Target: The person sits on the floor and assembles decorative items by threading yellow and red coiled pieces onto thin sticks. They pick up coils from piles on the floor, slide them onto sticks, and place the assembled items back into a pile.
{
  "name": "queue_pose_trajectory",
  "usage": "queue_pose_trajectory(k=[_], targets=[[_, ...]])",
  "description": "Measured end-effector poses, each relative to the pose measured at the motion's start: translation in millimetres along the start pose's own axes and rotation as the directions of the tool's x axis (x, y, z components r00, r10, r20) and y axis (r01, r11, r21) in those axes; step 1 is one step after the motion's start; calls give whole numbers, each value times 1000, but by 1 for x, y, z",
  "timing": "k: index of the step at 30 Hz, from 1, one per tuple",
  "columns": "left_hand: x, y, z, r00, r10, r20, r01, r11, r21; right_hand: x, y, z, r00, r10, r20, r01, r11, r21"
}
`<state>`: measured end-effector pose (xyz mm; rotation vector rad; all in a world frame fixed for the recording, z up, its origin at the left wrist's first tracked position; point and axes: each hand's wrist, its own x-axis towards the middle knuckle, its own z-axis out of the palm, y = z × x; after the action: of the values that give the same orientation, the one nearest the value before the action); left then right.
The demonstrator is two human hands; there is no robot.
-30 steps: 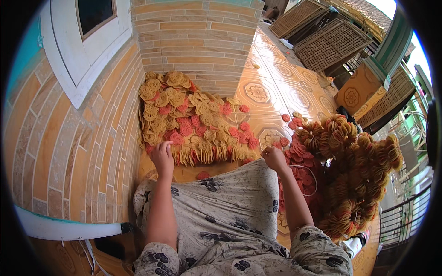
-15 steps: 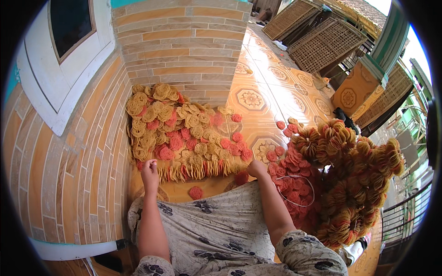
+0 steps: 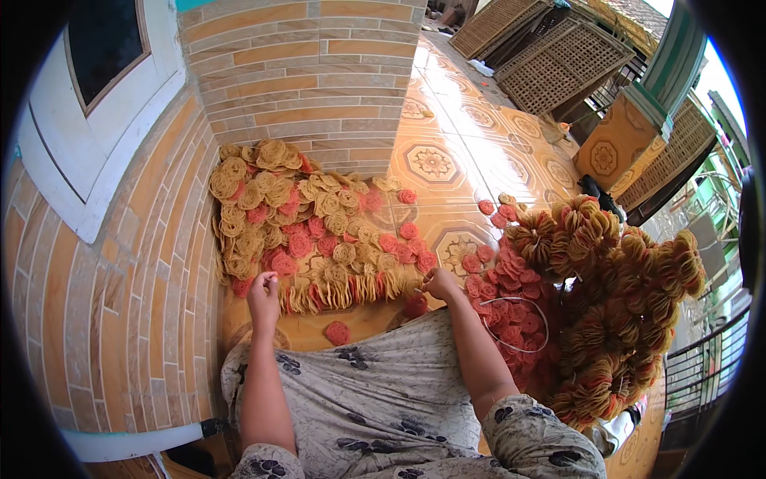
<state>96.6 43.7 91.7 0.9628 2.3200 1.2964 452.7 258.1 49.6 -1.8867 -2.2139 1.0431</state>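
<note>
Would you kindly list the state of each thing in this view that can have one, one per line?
Left hand: fingers curled, at the near edge of the row of crackers.
Right hand: closed on the right end of the row.
Row of crackers: standing on edge, packed side by side.
Loose pile: lying flat, heaped against the brick wall.
Single pink cracker: flat on the floor, apart.
Bundled crackers: bunched in a heap.

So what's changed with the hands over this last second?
The right hand slid left along the near edge of the row of round crackers; the left hand barely moved. One loose pink cracker now shows beside the lap. The heaps stayed put.
</note>
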Motion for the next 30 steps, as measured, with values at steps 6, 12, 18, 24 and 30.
queue_pose_trajectory(k=[6, 12, 18, 24, 30], targets=[[1, -1, -2, 1000, 12, -2, -12, 999, -34, -12, -6, -3, 998, -24, 57, 26, 999, -42], [-8, 9, 11, 994, 99, 41, -94, 989, -113, -12, -7, 5, 991, -105, 85, 105, 994, 1], [-32, 47, 34, 910, 305, 281, -282, 952, -122, -36, -58, -11, 914, -404, -26, 403, 903, 150], [-58, 68, 57, 835, 419, 356, -279, 881, -383, -99, -164, -24, 732, -680, 29, 670, 727, 148], [-43, 53, 43, 838, 327, 437, 10, 791, -611, -96, -178, -9, 764, -642, -63, 644, 753, 134]])
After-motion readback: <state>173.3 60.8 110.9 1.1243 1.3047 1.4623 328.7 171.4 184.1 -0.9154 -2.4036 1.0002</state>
